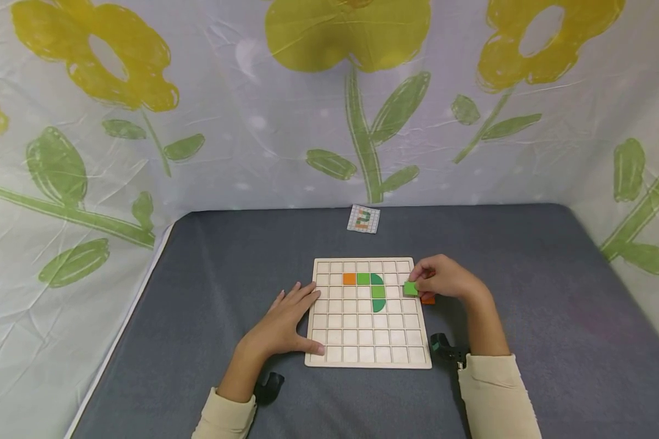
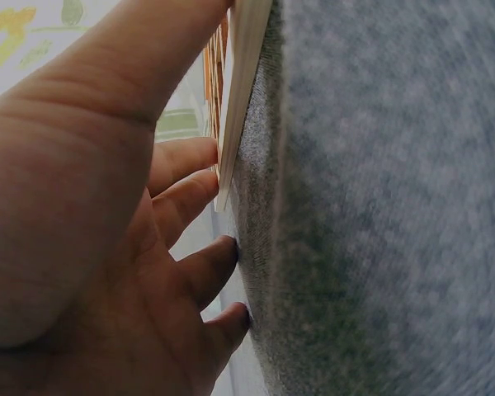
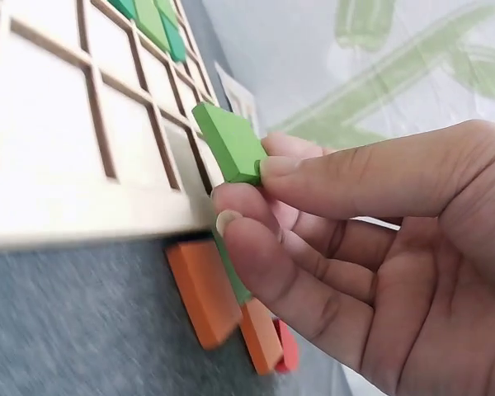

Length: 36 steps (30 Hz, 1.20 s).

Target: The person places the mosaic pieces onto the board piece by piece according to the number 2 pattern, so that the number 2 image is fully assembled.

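Tiles lie on the board, a card behind.

From the L wrist cam we see the left hand, its fingers spread & approx. straight. The upper two are at the edge of a pale wooden board, which we get almost side-on; the lower two have their tips at the grey cloth worktop, filling the R side of our view. The thumb runs up toward the board, tip cut off. Behind: a white backdrop w/ yellow & green drawings.
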{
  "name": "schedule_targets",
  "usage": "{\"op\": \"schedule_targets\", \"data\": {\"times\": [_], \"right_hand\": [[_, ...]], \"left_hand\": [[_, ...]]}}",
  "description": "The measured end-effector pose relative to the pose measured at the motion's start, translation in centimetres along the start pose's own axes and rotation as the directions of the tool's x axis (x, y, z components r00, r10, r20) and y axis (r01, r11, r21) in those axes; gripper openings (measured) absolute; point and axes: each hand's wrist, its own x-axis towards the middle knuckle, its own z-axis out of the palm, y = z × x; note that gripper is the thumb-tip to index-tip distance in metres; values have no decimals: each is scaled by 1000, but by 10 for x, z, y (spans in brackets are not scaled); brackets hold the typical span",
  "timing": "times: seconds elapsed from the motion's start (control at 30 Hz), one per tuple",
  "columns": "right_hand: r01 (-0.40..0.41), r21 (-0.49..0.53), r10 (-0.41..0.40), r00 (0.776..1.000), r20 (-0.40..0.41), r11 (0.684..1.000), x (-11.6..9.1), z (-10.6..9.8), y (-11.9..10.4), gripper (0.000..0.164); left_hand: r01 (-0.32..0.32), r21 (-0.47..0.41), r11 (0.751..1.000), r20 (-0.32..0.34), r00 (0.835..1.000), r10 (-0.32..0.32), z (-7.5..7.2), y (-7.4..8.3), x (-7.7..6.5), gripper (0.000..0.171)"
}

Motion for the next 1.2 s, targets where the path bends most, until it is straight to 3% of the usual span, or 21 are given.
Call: {"op": "schedule_targets", "data": {"times": [0.77,1.0,1.2], "right_hand": [[69,-13,-67,992,103,998,24,50,-25,9],[9,-17,-8,995,99,1000,28,63,-31,10],[8,-59,-2,995,99,998,30,69,-34,7]], "left_hand": [[-4,5,1000,1,1000,4,0,-2,1,116],[1,13,1000,6,1000,-2,-1,-1,1,116],[1,17,1000,4,1000,-2,-1,0,1,116]]}}
